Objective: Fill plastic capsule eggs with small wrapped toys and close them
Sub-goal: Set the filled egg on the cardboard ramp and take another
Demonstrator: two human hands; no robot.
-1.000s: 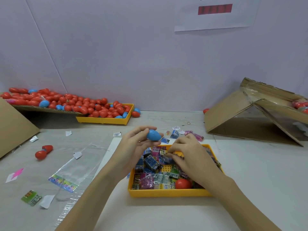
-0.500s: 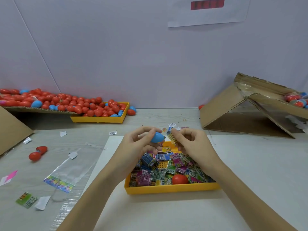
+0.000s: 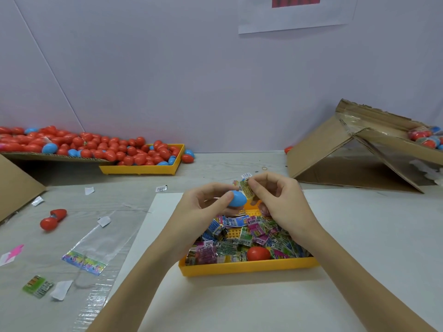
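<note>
My left hand (image 3: 203,204) grips a blue capsule egg (image 3: 237,198) between thumb and fingers, held above the yellow tray (image 3: 249,268). Right beside it, my right hand (image 3: 280,200) pinches a small wrapped toy (image 3: 247,188) at the egg's edge. The tray below holds several wrapped toys (image 3: 239,236) in colourful packets and one red egg (image 3: 258,254). Whether the blue egg is open I cannot see.
A second yellow tray (image 3: 143,170) and a cardboard sheet at the far left carry several red and blue eggs (image 3: 96,149). An opened red egg (image 3: 52,219) lies at left near a plastic bag (image 3: 96,245) and scraps. A cardboard box (image 3: 359,154) stands at the right.
My right hand lifted a wrapped toy out of the tray and brought it up to the blue egg. My left hand kept holding the egg, shifting slightly right.
</note>
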